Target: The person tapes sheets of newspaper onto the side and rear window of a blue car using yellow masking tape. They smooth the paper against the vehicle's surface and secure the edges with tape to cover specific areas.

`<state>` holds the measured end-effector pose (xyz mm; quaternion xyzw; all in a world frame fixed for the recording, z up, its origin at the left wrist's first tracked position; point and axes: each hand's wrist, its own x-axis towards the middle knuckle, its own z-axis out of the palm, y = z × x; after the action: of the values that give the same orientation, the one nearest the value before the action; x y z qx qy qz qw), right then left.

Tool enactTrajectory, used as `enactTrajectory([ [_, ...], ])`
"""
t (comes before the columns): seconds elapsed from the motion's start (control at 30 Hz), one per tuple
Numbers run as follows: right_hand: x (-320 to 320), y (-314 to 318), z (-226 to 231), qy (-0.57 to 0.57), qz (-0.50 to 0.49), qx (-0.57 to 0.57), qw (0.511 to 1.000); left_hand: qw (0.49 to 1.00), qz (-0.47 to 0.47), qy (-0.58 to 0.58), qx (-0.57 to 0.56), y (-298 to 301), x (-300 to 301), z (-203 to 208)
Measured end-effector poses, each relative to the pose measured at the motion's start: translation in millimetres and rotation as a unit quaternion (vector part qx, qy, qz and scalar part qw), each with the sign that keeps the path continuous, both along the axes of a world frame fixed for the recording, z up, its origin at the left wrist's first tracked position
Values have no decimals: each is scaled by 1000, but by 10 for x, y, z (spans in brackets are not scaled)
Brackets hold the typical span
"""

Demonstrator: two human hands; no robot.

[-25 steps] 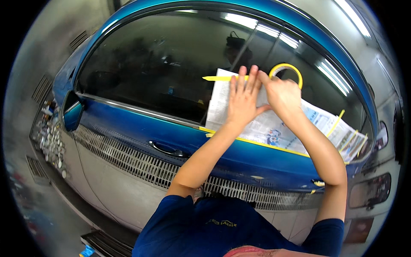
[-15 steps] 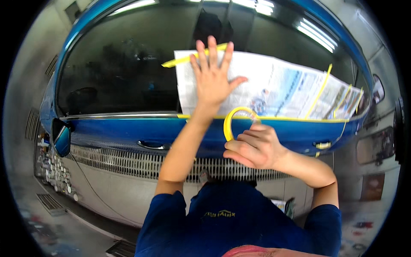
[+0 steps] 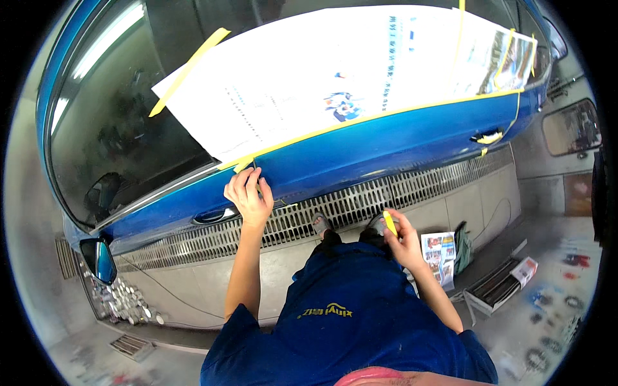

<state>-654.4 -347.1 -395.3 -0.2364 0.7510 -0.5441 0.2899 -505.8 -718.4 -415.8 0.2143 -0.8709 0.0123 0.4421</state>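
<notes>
A blue car door panel [image 3: 335, 145] stands before me, with white printed paper [image 3: 283, 77] over much of its dark window. Yellow masking tape [image 3: 386, 116] runs along the paper's lower edge, and a loose-ended strip crosses its upper left corner. My left hand [image 3: 250, 196] is at the left end of the lower tape, fingers bent together by the door seam; whatever they pinch is too small to make out. Lower right, close to my body, my right hand [image 3: 404, 244] grips a roll of yellow masking tape [image 3: 390, 222], seen edge-on.
A door handle [image 3: 215, 215] lies below my left hand; another handle [image 3: 487, 137] farther right carries yellow tape. Floor grating [image 3: 354, 207] runs under the car. Printed paper [image 3: 440, 257] lies right of my legs. A side mirror [image 3: 98, 259] juts out at left, near several cans [image 3: 125, 302].
My left hand has come down off the paper to the tape's left end. My right hand has dropped from the door edge toward my body with the tape roll. The view has tilted.
</notes>
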Motion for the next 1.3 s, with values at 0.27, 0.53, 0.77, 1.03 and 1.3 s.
enactTrajectory([
  [0.27, 267, -145, 431, 67, 70, -11, 995, 898, -220, 30, 381, 761, -407, 348],
  [0.53, 568, 383, 216, 129, 103, -70, 984, 597, -336, -198, 701, 2048, -439, 664],
  [0.77, 721, 736, -125, 131, -58, -127, 981, 619, -303, -319, 651, 2452, -829, 616],
  [1.03, -133, 808, -26, 5, -218, -219, 951, 737, -371, -393, 406, 2642, -2199, 1007],
  [1.3, -1545, 446, 152, 18, -315, -359, 878, 820, -505, -262, 60, 2665, -4468, 1889],
])
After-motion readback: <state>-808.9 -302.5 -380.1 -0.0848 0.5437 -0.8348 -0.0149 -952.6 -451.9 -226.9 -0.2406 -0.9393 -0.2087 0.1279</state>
